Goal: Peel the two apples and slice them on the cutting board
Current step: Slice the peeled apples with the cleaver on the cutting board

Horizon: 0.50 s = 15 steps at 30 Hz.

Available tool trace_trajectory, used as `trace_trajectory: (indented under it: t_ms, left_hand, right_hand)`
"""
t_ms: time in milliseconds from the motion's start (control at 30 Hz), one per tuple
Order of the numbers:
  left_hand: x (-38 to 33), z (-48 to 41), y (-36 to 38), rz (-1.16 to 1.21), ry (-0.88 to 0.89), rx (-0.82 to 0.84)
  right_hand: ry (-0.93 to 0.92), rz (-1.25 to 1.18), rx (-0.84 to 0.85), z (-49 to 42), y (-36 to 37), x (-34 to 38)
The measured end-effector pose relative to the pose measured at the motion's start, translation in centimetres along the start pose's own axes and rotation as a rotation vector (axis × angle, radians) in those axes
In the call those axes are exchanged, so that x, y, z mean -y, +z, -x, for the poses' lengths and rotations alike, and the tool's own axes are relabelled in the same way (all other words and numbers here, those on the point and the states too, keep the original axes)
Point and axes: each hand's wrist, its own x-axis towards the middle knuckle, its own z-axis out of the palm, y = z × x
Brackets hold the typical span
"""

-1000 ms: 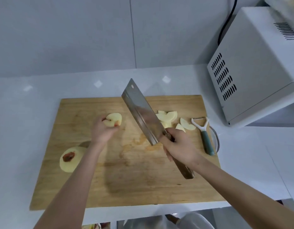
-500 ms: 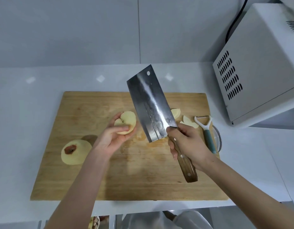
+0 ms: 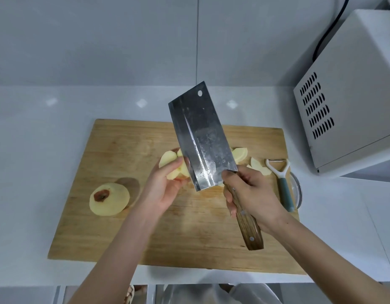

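Observation:
My left hand (image 3: pixel 162 189) holds a peeled apple piece (image 3: pixel 171 164) lifted above the wooden cutting board (image 3: pixel 128 229). My right hand (image 3: pixel 252 195) grips the wooden handle of a cleaver (image 3: pixel 202 137), whose blade is raised and tilted, its edge touching the apple piece. A whole peeled apple (image 3: pixel 109 199) with a brown stem end sits on the board's left side. Several apple slices (image 3: pixel 255 162) lie on the board behind the blade, partly hidden by it.
A peeler (image 3: pixel 281 181) with a teal handle lies at the board's right edge, over a glass dish rim (image 3: pixel 299 190). A white microwave (image 3: pixel 351 102) stands at the right on the white counter (image 3: pixel 36 150). A tiled wall is behind.
My left hand lifted the apple piece off the board and brought it toward me. The cleaver rose and its blade turned flat to the camera, meeting the apple piece.

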Motion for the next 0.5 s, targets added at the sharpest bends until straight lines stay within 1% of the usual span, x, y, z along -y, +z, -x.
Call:
trace_trajectory:
  t_ms: [300, 400, 500]
  left_hand:
    - [0.0, 0.2, 0.7, -0.026, 0.076, -0.058]
    - [-0.3, 0.2, 1.0, -0.020, 0.085, -0.100]
    - [-0.4, 0.2, 1.3, -0.069, 0.107, -0.144]
  right_hand:
    - [-0.023, 0.062, -0.081, -0.1, 0.9, 0.3]
    - [-0.042, 0.048, -0.088, -0.1, 1.1, 0.3]
    - [-0.063, 0.055, -0.088, -0.1, 1.3, 0.4]
